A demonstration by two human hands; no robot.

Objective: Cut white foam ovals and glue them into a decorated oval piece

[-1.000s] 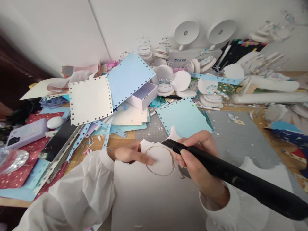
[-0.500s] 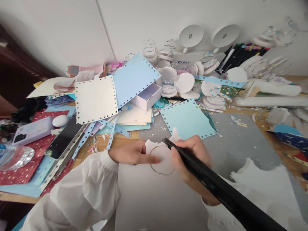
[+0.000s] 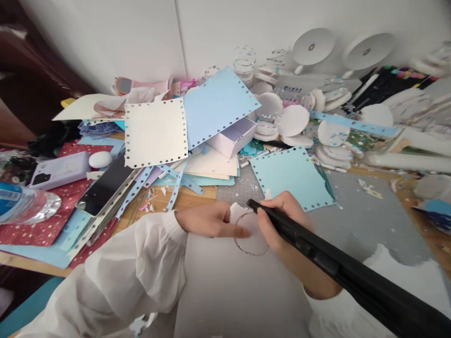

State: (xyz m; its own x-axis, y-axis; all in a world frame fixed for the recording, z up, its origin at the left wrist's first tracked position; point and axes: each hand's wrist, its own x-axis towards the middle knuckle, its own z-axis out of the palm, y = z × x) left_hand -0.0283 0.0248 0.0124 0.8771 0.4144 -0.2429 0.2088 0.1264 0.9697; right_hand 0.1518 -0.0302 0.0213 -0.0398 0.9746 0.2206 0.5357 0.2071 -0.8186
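My right hand (image 3: 282, 220) is wrapped round a long black rod-shaped tool (image 3: 338, 267), whose tip touches a white sheet (image 3: 239, 286) at a brown circle outline (image 3: 252, 234). My left hand (image 3: 211, 220) lies on the same sheet just left of the circle, its index finger stretched out and pressing the sheet down. Both arms are in white sleeves. The sheet's torn top edge shows between my hands.
A grey cutting mat (image 3: 355, 211) lies under the sheet. Behind are punched-edge cards in light blue (image 3: 291, 176), blue (image 3: 220, 105) and cream (image 3: 155, 134), a small open box (image 3: 234, 136), white discs (image 3: 292, 119), a phone (image 3: 105, 185) and a plastic bottle (image 3: 21, 204) at left.
The view has swung left, so everything sits further right in the picture. My right hand and the black tool have shifted slightly round the circle; my left hand stays pressed on the sheet.
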